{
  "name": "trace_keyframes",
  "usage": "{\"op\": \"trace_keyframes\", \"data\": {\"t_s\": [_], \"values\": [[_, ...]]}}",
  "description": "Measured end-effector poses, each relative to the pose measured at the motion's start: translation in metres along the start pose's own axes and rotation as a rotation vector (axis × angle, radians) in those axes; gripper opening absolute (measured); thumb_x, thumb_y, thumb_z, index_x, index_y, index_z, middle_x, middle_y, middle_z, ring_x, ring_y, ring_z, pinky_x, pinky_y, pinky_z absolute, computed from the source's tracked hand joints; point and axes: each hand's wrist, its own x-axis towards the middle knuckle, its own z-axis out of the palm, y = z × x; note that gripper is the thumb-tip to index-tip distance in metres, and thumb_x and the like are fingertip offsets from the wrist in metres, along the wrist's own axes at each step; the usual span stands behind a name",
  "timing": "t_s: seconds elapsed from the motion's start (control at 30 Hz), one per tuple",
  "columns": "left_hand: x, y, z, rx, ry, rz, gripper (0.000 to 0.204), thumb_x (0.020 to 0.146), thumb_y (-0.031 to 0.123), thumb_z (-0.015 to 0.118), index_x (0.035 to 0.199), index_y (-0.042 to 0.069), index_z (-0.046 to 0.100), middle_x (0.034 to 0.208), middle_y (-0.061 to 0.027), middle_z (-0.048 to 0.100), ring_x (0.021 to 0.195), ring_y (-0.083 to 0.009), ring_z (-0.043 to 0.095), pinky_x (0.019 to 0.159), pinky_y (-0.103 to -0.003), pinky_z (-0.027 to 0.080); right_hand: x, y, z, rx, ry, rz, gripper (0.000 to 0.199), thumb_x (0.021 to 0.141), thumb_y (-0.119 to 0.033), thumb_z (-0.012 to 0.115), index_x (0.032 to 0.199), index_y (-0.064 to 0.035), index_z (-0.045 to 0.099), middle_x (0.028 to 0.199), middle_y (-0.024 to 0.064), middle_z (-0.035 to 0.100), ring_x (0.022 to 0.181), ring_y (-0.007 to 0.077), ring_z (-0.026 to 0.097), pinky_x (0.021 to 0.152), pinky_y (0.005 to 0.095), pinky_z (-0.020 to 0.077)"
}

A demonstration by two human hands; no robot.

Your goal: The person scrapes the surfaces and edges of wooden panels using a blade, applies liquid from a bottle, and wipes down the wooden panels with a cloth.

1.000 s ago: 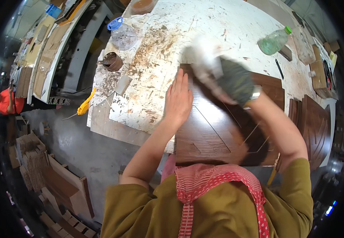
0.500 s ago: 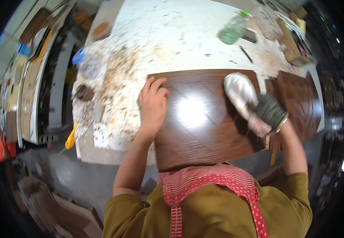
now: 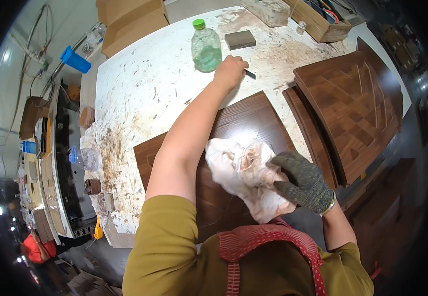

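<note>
My left hand [image 3: 231,72], bare, stretches far across the worktable with its fingers curled over a slim black stick [image 3: 250,74]. Only one end of the stick shows beside the fingers, so its kind is hidden. In its dark grey knitted glove, my right hand [image 3: 304,181] grips a crumpled white rag [image 3: 243,167] with brown stains. The rag hangs over a dark brown wooden panel [image 3: 226,212] lying at the table's near edge. My left forearm crosses above that panel. Close to the left hand stands a clear bottle [image 3: 206,52] with a green cap and greenish liquid.
Brown panels with a raised pattern [image 3: 357,108] are stacked at the right. A grey-brown block [image 3: 240,40] lies behind the left hand. The white tabletop [image 3: 140,91] is smeared brown. A wooden box of tools [image 3: 322,24] sits far right; an open cardboard box [image 3: 130,24] far left.
My left hand has left the panel's left edge and reached forward to the black stick. My right hand has drawn the rag back toward me. The view has turned rightward.
</note>
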Motion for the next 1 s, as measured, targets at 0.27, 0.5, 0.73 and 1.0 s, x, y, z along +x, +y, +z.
{"op": "trace_keyframes", "data": {"t_s": [0.27,0.5,0.73,1.0], "values": [[0.043,-0.021,0.025,0.08,-0.253,-0.101,0.018,0.073,0.024,0.074,0.084,0.012,0.066,0.097,-0.0083,0.062,0.098,-0.0307,0.056,0.082,-0.04,0.049,-0.024,0.045,0.009,0.092,0.175,0.064,0.024,0.079,-0.005,0.063,0.103,-0.0021,0.06,0.095,0.0168,0.06,0.087,0.0348,0.06,0.077,0.0394,0.0492],[0.013,0.004,-0.002,-0.482,-0.197,-0.359,0.016,0.075,0.018,0.073,0.083,0.008,0.064,0.075,-0.0053,0.064,0.067,-0.0193,0.059,0.066,-0.032,0.049,-0.008,0.05,-0.001,0.134,0.284,0.099,0.022,0.081,-0.007,0.064,0.102,-0.0021,0.061,0.095,0.0148,0.062,0.086,0.0304,0.062,0.076,0.0363,0.0497],[-0.093,0.141,-0.05,-1.621,-0.124,-0.686,0.009,0.082,0.008,0.069,0.087,0.01,0.061,0.078,0.0017,0.062,0.065,-0.0048,0.054,0.057,-0.018,0.041,0.049,0.031,-0.002,0.468,0.37,0.213,0.03,0.082,-0.015,0.068,0.107,-0.0014,0.059,0.087,0.008,0.061,0.077,0.0132,0.056,0.069,0.0278,0.0477],[-0.172,0.151,-0.074,-1.971,0.081,-0.798,0.013,0.086,0.015,0.067,0.093,0.007,0.059,0.085,0.0007,0.059,0.073,-0.0051,0.051,0.063,-0.021,0.041,0.061,-0.009,0.029,0.546,0.081,0.315,0.013,0.084,-0.01,0.065,0.093,-0.0011,0.063,0.076,0.0034,0.059,0.069,0.01,0.054,0.061,0.0261,0.0453]]}}
